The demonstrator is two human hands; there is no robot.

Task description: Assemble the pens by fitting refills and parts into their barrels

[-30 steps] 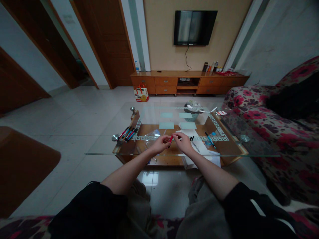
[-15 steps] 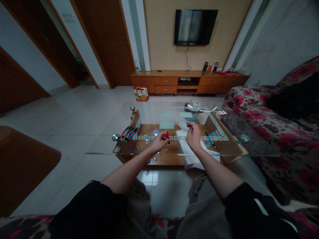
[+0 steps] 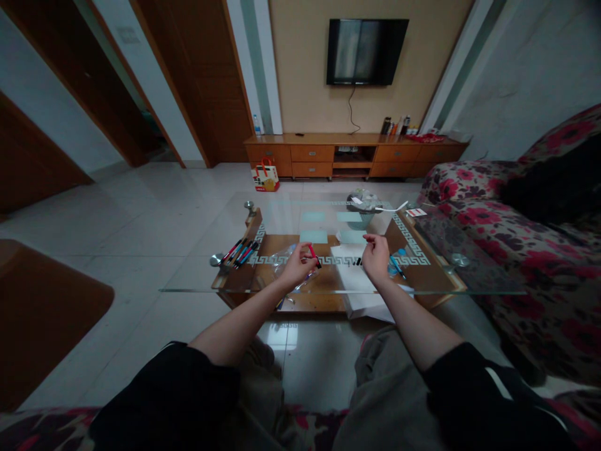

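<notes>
My left hand (image 3: 297, 266) is above the glass coffee table (image 3: 197, 275), its fingers pinching a slim red pen (image 3: 312, 252) with a black end. To the right, my right hand (image 3: 376, 257) is closed with curled fingers; whatever it may hold is hidden. Just left of it are small black pieces (image 3: 357, 261), too small to name and seemingly on the glass. Several pens (image 3: 241, 252) in red, blue and black lie in a group at the table's left. A blue pen (image 3: 398, 268) lies to the right of my right hand.
Under the glass, a white box or paper (image 3: 359, 294) and clear plastic packaging (image 3: 282, 260) show. A full waste basket (image 3: 364, 213) stands beyond the table. A card (image 3: 416, 213) is at the far right corner. A flowered sofa (image 3: 488, 213) stands to the right.
My right hand has moved right, away from my left hand, and the small black pieces now show beside it. The red pen in my left hand has tilted.
</notes>
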